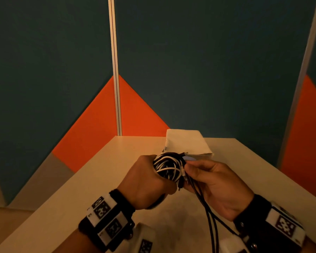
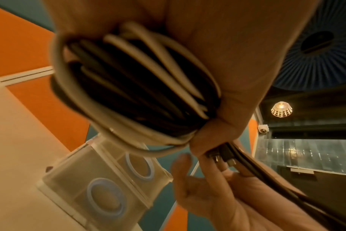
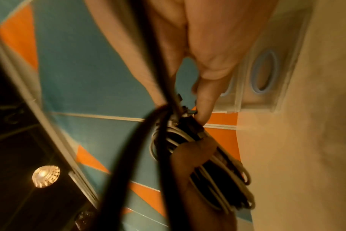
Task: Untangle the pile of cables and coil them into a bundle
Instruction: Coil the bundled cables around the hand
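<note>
A coil of black and white cables [image 1: 169,168] is wound into a bundle that my left hand [image 1: 146,181] grips above the table. In the left wrist view the coil [image 2: 136,87] fills the palm, the thumb clamps it, and several plug ends [image 2: 221,157] stick out beside the thumb. My right hand [image 1: 213,179] meets the coil from the right. Its thumb and fingers hold loose black cable strands [image 1: 211,225], which trail down toward my body. In the right wrist view a fingertip [image 3: 203,112] touches the coil [image 3: 217,179].
A white box [image 1: 186,143] with blue rings on its clear side [image 2: 101,179] stands on the pale table [image 1: 102,179] just behind my hands. Teal and orange partition walls [image 1: 91,115] close off the table's far sides. The table's left edge runs diagonally nearby.
</note>
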A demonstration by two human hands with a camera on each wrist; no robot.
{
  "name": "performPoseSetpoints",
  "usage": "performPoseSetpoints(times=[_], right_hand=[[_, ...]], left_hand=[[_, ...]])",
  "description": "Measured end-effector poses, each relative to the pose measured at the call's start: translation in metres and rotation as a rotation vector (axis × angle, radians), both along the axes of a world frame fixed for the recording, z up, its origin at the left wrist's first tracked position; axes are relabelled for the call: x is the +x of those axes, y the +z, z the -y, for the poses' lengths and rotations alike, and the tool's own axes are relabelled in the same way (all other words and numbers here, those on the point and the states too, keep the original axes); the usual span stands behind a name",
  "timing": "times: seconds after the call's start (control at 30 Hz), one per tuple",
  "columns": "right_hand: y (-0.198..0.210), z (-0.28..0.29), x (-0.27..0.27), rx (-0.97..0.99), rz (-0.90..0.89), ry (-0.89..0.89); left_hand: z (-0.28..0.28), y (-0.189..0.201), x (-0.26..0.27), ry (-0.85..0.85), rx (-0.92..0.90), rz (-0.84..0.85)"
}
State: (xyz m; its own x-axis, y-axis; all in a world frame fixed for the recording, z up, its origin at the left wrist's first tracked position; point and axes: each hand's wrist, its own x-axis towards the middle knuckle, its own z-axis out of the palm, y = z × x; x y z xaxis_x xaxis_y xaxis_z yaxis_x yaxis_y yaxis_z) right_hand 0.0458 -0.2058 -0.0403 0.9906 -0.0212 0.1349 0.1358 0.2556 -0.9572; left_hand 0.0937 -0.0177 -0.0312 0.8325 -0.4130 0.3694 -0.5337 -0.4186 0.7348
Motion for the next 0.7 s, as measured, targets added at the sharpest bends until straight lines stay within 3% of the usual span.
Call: performPoseSetpoints(times=[0.23,0.7], right_hand=[[-0.001,-0.001,-0.001,0.082,-0.008,0.037],[0.000,-0.010,-0.008,0.105,0.052,-0.079]], left_hand=[[0.002,0.001,-0.002,-0.072,-0.054,-0.044],[0.003,0.003,-0.006,-0.433,-0.237,-0.267]])
